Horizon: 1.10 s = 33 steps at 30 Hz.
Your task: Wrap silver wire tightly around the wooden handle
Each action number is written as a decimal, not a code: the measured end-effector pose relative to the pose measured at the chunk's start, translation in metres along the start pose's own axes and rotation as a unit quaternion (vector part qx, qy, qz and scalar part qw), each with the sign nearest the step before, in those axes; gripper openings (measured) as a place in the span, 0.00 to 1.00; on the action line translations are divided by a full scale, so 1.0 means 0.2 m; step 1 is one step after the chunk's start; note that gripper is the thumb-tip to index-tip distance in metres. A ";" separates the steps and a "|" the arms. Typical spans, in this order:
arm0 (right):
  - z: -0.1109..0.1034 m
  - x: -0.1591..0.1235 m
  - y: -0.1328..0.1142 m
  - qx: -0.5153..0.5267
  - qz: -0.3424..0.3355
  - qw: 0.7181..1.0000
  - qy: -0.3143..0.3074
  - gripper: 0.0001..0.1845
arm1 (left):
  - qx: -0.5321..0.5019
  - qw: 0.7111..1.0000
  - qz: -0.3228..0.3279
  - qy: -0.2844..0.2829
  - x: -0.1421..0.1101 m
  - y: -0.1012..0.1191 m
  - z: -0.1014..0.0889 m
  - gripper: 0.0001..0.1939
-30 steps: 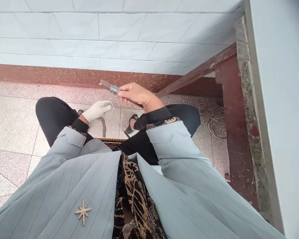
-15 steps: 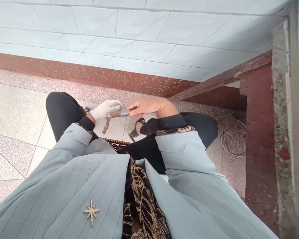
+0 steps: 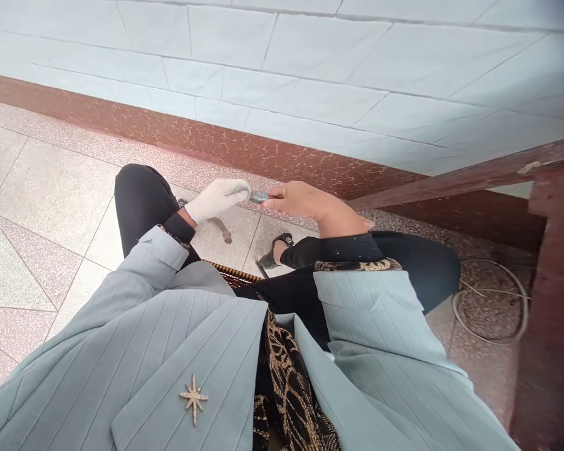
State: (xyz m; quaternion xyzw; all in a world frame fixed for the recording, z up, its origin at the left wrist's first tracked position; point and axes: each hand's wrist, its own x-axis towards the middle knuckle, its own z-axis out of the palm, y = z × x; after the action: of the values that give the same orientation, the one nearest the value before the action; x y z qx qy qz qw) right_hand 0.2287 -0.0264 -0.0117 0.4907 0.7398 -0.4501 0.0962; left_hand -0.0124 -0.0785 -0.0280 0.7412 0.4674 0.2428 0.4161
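Note:
My left hand [image 3: 222,199], in a white glove, is closed around a brown, forked stick that looks like a piece of branch. One bent prong of the stick [image 3: 223,230] sticks out below the glove, pointing down and to the right. Between my hands shows a ribbed silver-grey wrapping [image 3: 259,197] on the stick; whether it is tape or wire I cannot make out. My bare right hand [image 3: 298,202] pinches the right end of this wrapping between thumb and fingers. The gloved fingers hide the stick's middle.
Beneath my lap is the edge of a woven seat [image 3: 230,274]. A tiled wall [image 3: 329,56] with a red-brown base stands in front. To my right are a red-brown wooden frame [image 3: 552,300] and a coiled pale cable [image 3: 524,319] on the floor.
The stick has turned: its lower prong pointed down-left and now points down-right. My gloved hand covers more of the brown part. The whole view has swung a little.

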 end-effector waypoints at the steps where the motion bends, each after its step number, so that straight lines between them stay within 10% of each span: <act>1: 0.00 -0.01 -0.01 0.004 -0.014 0.996 -0.082 0.16 | 0.008 1.000 -0.002 0.003 0.00 0.00 -0.02 0.09; 5: -0.03 -0.10 -0.10 0.082 -0.080 0.966 -0.232 0.17 | -0.040 0.999 -0.003 0.001 0.00 -0.03 -0.05 0.08; 13: -0.05 -0.09 -0.19 0.229 -0.143 0.955 0.124 0.19 | -0.104 0.994 -0.040 -0.012 0.01 -0.05 -0.02 0.10; 18: -0.03 0.07 -0.11 0.101 -0.062 0.971 0.206 0.15 | 0.009 0.997 -0.032 -0.063 0.00 0.02 -0.03 0.09; 26: -0.05 -0.10 -0.13 0.026 -0.024 0.978 -0.204 0.14 | -0.002 0.997 -0.030 -0.074 0.01 -0.02 -0.03 0.09; 33: -0.09 -0.20 -0.09 0.361 -0.135 0.902 0.193 0.15 | -0.142 0.985 -0.070 -0.072 0.05 -0.04 0.05 0.08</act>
State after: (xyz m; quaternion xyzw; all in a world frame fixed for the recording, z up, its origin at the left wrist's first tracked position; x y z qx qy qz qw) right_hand 0.2391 -0.0415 0.0322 0.4645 0.5897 -0.5915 -0.2944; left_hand -0.0036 -0.0730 -0.0402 0.6554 0.4478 0.2230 0.5658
